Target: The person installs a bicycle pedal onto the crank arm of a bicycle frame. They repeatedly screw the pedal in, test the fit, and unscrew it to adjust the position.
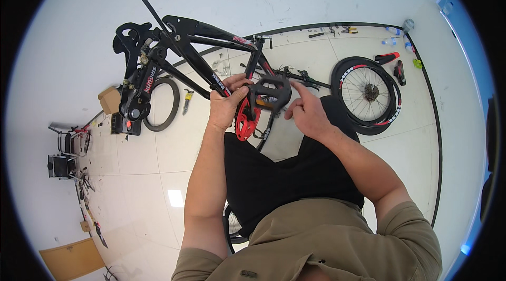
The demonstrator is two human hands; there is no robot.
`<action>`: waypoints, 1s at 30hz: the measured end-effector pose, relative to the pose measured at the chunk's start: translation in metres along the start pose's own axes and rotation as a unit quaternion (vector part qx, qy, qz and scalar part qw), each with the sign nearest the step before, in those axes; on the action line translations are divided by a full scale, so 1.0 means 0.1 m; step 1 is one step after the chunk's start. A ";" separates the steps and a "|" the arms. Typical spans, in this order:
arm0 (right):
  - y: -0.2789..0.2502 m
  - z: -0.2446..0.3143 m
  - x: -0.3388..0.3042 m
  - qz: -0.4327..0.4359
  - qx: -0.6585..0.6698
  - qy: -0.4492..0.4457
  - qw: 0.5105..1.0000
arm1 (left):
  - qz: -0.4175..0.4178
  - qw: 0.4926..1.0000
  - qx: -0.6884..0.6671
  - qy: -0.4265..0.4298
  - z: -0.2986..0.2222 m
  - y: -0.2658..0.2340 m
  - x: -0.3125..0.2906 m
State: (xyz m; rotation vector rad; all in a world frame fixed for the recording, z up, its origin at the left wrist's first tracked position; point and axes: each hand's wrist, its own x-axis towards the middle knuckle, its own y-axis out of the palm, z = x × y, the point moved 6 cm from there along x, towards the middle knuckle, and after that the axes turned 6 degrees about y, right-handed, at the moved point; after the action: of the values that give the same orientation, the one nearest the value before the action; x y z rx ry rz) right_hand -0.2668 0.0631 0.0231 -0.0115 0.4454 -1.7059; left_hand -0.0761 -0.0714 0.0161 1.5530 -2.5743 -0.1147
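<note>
In front of me a black bicycle frame (197, 65) with red and white markings stands at a slant. A black flat pedal (274, 93) with an orange reflector sits at the end of the crank, its outline slightly blurred. My left hand (229, 103) is closed around the crank arm beside the pedal, thumb on top. Below it is the red chainring (245, 122). My right hand (309, 114) is at the pedal's right side, index finger stretched toward its edge and the other fingers loosely curled, holding nothing. Whether that fingertip touches the pedal is unclear.
Wheels with tyres (369, 94) lie on the floor at right, near red and black saddles (387, 58). Hand tools (322, 33) and plastic bottles (390, 41) lie along the far wall. A loose tyre (174, 106) and a cardboard box (109, 99) are at left.
</note>
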 end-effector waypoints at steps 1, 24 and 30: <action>0.03 -0.14 0.05 -0.026 0.004 -0.028 0.999 | 0.000 1.000 0.002 0.000 0.00 0.01 0.00; -0.18 0.12 0.02 -0.169 -0.147 -0.194 0.955 | -0.009 1.000 -0.001 0.009 -0.05 0.02 -0.03; -0.23 0.48 -0.19 -0.182 -0.077 -0.354 0.914 | 0.002 1.000 0.005 -0.004 -0.04 0.03 -0.03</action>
State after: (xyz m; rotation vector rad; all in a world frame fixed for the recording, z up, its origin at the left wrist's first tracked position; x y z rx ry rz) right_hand -0.2727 0.0705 0.0785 -0.8490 0.0233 -1.8782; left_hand -0.0765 -0.0670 0.0207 1.5543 -2.5884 -0.1078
